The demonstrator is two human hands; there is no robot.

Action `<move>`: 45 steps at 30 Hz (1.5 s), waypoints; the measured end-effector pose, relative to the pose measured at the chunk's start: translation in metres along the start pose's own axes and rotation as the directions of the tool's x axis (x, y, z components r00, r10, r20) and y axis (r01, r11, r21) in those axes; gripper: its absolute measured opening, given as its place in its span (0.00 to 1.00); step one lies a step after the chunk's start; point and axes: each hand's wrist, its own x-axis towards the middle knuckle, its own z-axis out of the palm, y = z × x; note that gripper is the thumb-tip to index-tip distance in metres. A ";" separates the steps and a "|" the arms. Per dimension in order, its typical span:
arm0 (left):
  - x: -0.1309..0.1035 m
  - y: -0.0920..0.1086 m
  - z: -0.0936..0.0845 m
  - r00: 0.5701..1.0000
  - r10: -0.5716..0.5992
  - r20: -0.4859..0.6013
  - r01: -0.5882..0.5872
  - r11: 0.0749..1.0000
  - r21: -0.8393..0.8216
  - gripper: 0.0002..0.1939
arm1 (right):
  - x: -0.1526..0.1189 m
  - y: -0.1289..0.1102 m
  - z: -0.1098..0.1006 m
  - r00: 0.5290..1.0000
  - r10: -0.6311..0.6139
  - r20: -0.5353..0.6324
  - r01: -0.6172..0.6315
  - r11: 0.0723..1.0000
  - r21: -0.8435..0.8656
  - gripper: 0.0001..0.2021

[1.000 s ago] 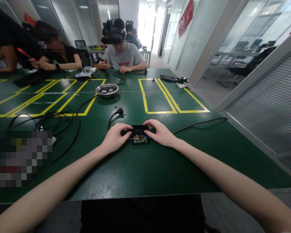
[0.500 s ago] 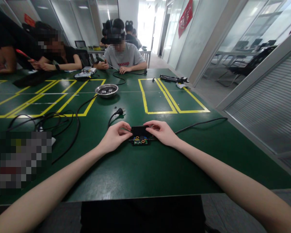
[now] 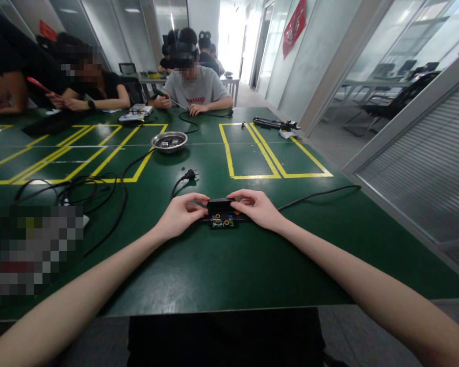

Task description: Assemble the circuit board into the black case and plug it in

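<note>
A black plastic cover [image 3: 220, 205], looking like the top half of a power adapter case, is pinched at its two ends between my hands. My left hand [image 3: 181, 214] is closed on the left end, thumb towards me. On the right end my right hand [image 3: 254, 208] grips it the same way. Just below and nearer to me lies the lower half with its exposed circuit board [image 3: 222, 221], where copper-wound coils show. Black cables run out from both sides of that case. The cover's inside is hidden from me.
Beyond my left hand lies a black power plug [image 3: 191, 175]. A steel bowl [image 3: 169, 142] with small metal parts stands farther off. Coiled cables [image 3: 67, 191] lie left, a black tripod-like item [image 3: 273, 123] back right. Yellow tape [image 3: 252, 177] marks the green table. A co-worker [image 3: 197, 89] sits opposite.
The cover has tilted between my fingers, so that a thick edge face now shows along its top. My hands stay in nearly the same place.
</note>
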 end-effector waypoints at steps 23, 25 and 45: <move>-0.008 0.001 -0.006 0.934 0.306 0.185 -0.347 0.902 0.257 0.23 | -0.005 -0.004 -0.006 0.987 -0.129 0.095 0.133 0.991 -0.033 0.12; -0.008 0.002 -0.006 0.933 0.295 0.206 -0.346 0.892 0.292 0.23 | -0.005 -0.005 -0.007 0.979 -0.169 0.112 0.175 0.983 -0.048 0.11; -0.011 0.004 -0.001 0.928 0.303 0.216 -0.368 0.834 0.412 0.16 | -0.009 -0.008 -0.008 0.894 -0.350 0.279 0.408 0.893 -0.187 0.13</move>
